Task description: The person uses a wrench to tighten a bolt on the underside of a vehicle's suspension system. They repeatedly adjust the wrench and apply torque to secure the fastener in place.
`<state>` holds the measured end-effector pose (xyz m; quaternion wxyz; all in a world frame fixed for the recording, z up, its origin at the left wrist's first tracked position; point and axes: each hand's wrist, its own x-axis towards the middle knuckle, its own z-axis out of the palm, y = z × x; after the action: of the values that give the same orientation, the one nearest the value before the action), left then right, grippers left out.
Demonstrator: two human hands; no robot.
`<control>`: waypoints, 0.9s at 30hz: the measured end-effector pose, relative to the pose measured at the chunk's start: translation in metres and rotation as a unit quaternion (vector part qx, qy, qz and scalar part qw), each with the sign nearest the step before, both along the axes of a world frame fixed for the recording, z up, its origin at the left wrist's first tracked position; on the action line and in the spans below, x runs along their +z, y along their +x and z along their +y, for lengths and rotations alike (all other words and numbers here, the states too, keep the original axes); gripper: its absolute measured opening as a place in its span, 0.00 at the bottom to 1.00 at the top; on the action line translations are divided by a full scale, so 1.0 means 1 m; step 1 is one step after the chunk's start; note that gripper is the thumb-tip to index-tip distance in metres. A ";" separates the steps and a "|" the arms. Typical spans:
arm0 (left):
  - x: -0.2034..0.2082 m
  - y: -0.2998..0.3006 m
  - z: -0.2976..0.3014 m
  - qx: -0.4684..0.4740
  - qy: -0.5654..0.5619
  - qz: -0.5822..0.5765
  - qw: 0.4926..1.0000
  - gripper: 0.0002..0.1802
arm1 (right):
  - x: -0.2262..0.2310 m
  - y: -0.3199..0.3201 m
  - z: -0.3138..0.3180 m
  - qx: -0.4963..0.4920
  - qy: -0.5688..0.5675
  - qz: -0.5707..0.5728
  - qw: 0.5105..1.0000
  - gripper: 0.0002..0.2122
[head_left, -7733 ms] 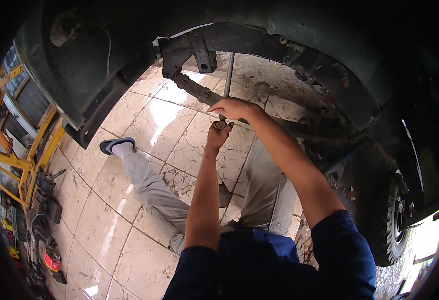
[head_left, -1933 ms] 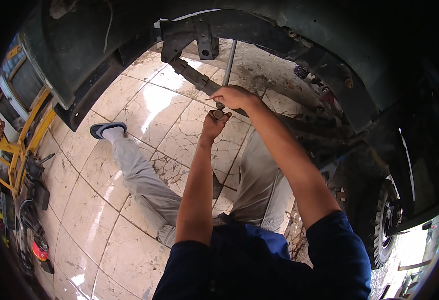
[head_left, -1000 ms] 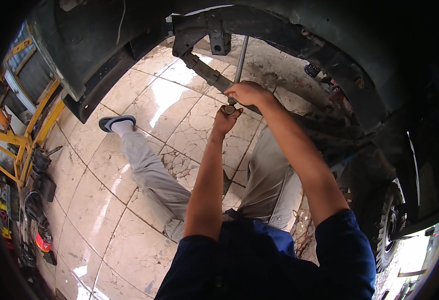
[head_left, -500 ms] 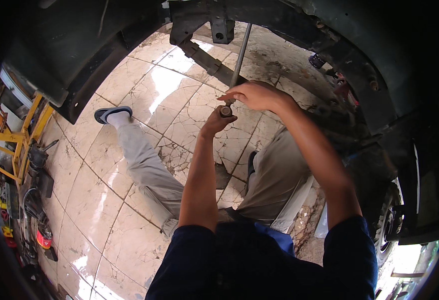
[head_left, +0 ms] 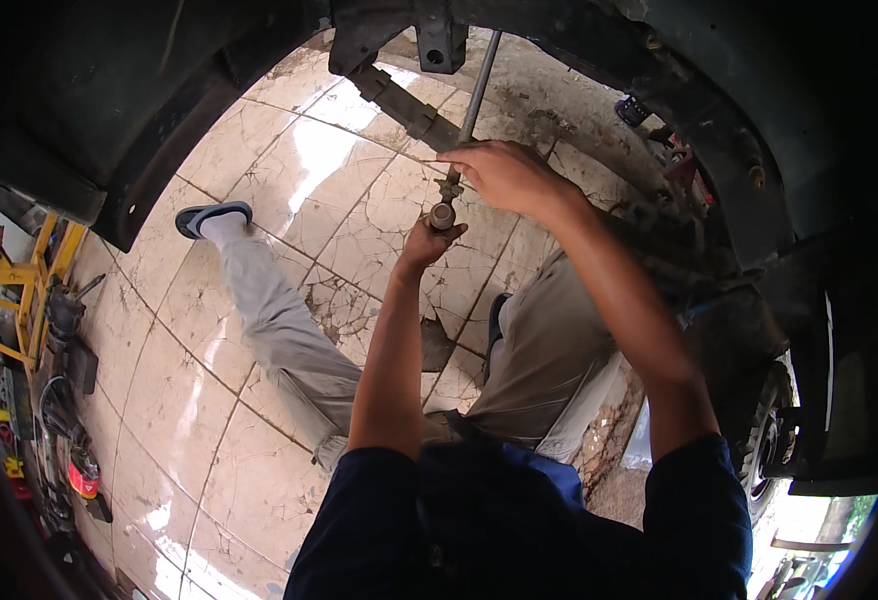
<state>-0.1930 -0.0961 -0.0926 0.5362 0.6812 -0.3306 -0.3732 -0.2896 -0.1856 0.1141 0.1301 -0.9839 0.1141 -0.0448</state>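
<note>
A long steel tie rod [head_left: 478,90] comes down from under the dark vehicle body, with a collar and a round tie rod end [head_left: 442,216] at its near tip. My left hand [head_left: 427,243] is closed around that round end from below, thumb to the right. Just above the collar, my right hand [head_left: 512,178] reaches across from the right. Its fingers are bent over the rod and appear to grip it, though the palm side is hidden.
Dark bodywork [head_left: 159,110] arches over the work. My legs [head_left: 289,330] spread on cracked floor tiles [head_left: 184,390]. At left stand a yellow metal frame [head_left: 31,285] and greasy parts with a red can [head_left: 84,474]. A wheel [head_left: 767,440] is at lower right.
My right hand has moved up the rod, away from the joint, uncovering the collar. My left hand keeps its hold on the round end. The whole view has shifted slightly.
</note>
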 end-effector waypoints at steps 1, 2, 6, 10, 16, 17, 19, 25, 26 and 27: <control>0.001 -0.001 0.001 0.010 -0.001 -0.008 1.000 0.20 | -0.003 -0.001 -0.001 0.002 0.005 -0.006 1.000 0.14; 0.000 0.003 0.002 -0.006 -0.054 0.014 0.998 0.19 | -0.008 0.000 -0.004 0.041 -0.034 -0.042 0.998 0.14; 0.008 0.007 0.001 -0.017 -0.081 0.029 0.996 0.13 | -0.015 -0.004 0.009 0.123 -0.061 -0.025 0.990 0.17; 0.030 0.011 0.010 -0.018 -0.121 -0.052 0.991 0.21 | -0.033 -0.007 0.019 0.125 -0.086 -0.013 0.988 0.17; 0.067 0.013 0.017 0.002 -0.062 -0.184 0.981 0.23 | -0.037 -0.012 0.019 0.133 -0.041 -0.077 0.987 0.18; 0.065 0.009 0.016 0.014 -0.091 -0.186 0.978 0.22 | -0.036 -0.016 0.019 0.143 -0.053 -0.071 0.986 0.18; 0.066 0.004 0.009 0.029 -0.057 -0.148 0.987 0.23 | -0.031 -0.011 0.011 0.070 -0.090 -0.039 0.993 0.18; 0.040 0.021 0.007 0.023 -0.043 -0.179 0.983 0.27 | -0.041 -0.013 0.030 0.103 -0.078 -0.055 0.990 0.21; 0.052 0.006 0.001 0.018 -0.058 -0.135 0.989 0.26 | -0.040 -0.021 0.022 0.044 -0.114 -0.030 0.992 0.21; 0.060 -0.017 -0.002 0.006 -0.068 -0.088 0.994 0.26 | -0.049 -0.035 0.015 0.035 -0.145 -0.024 0.989 0.21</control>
<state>-0.2099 -0.0977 -0.0324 0.5525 0.6750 -0.3972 -0.2852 -0.3246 -0.1702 0.0655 -0.0097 -0.9944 0.0688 -0.0799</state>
